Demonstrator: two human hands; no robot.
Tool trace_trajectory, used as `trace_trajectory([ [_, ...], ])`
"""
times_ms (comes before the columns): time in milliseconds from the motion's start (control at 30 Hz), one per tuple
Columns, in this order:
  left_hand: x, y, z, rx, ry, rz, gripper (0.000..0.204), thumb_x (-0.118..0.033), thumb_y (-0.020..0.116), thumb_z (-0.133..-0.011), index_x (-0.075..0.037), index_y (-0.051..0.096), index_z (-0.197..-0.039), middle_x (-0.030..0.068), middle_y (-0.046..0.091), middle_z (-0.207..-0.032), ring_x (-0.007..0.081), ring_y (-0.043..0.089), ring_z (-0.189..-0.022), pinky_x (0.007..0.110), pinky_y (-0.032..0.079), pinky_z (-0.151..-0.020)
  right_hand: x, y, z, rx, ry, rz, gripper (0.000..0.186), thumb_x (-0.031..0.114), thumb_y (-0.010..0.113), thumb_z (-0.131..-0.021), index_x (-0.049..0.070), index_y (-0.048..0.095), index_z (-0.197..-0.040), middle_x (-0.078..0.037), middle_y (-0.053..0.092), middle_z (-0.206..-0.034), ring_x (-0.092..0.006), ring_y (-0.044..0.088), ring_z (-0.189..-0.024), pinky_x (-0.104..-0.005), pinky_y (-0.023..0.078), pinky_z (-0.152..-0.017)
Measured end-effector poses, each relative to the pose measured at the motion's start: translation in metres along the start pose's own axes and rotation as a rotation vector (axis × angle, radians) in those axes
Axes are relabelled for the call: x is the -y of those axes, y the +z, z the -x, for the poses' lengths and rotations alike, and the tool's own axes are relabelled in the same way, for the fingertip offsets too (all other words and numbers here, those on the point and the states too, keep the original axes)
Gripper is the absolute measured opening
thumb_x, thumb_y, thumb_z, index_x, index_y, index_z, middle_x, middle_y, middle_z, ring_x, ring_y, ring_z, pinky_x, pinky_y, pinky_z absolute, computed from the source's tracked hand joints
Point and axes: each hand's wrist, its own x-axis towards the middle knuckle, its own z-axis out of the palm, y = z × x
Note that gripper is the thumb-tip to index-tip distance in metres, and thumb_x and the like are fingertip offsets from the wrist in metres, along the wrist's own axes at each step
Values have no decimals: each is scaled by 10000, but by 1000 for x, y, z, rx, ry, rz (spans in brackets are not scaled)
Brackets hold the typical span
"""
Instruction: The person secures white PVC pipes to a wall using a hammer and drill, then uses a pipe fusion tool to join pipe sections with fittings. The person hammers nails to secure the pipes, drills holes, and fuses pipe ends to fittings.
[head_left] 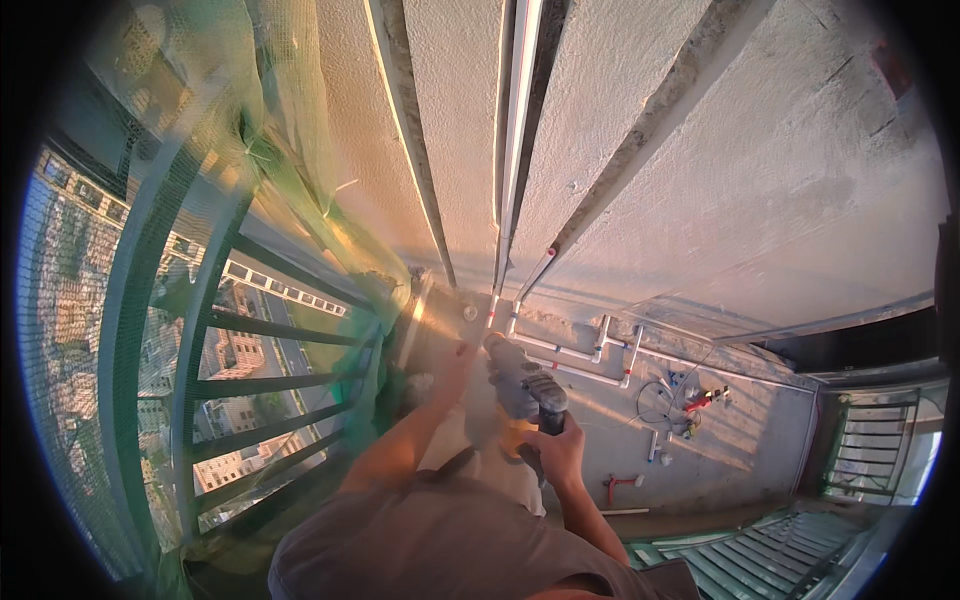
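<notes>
Rough plastered wall (800,170) rose beside a railed balcony high over a city. His right hand (557,452) was wrapped tight around the grip of a drill (522,383), whose long axis pointed away toward the wall's foot by the white pipes (575,355). The left hand (455,365) reached farther ahead, beside the drill's nose; I could not tell how its fingers lay.

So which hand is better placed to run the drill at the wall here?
Probably the right. The right hand already grips the handle of the drill, whose nose points at the foot of the wall. The left hand reaches forward beside the drill's front, nearer the white pipes; it seems only to steady.
</notes>
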Motion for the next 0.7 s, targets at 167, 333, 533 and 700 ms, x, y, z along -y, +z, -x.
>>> trace_trajectory([
  [167,-123,-47,-115,-368,625,45,304,-307,809,-908,-16,721,-913,121,702,-814,314,678,-761,434,515,-760,25,43,16,-47,80,11,312,94,832,-731,-7,693,-992,-22,660,-792,-99,603,-676,-285,506,-625],
  [333,-222,-34,-182,-415,800,-490,386,-411,857,-828,-69,691,-766,83,666,-723,314,648,-750,458,456,-749,25,80,19,-136,113,99,289,106,817,-723,-3,685,-956,-32,668,-790,-124,607,-727,-310,522,-677],
  [533,-242,-3,-234,-608,983,-472,383,-404,867,-773,-113,636,-679,60,640,-666,301,613,-732,466,420,-731,17,94,25,-201,180,104,278,115,829,-731,3,696,-947,-48,690,-812,-130,619,-746,-325,531,-704],
  [700,-229,7,-255,-729,1072,-459,379,-377,862,-768,-125,603,-650,61,622,-643,303,570,-707,470,394,-725,-3,90,27,-225,164,3,309,106,843,-731,2,712,-991,-55,716,-859,-141,631,-774,-328,540,-748],
])
